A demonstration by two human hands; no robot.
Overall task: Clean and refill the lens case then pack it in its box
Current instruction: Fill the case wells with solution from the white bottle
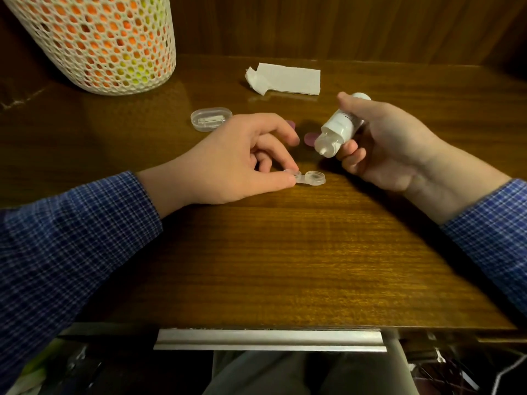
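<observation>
A clear two-well lens case (309, 178) lies on the wooden desk (285, 252) with its wells uncapped. My left hand (236, 161) pinches the case's left well between thumb and fingers. My right hand (382, 141) grips a small white solution bottle (338, 129), tilted with its open nozzle pointing down-left, a little above and to the right of the case. Two purple caps (310, 138) lie on the desk behind the hands, one partly hidden by my left fingers. A clear oval box (211, 118) sits further back to the left.
A folded white tissue (285, 78) lies at the back of the desk. A tall white mesh basket (105, 41) with orange and yellow contents stands at the back left. A wooden wall closes the back. The desk's front edge has a metal strip (269, 339).
</observation>
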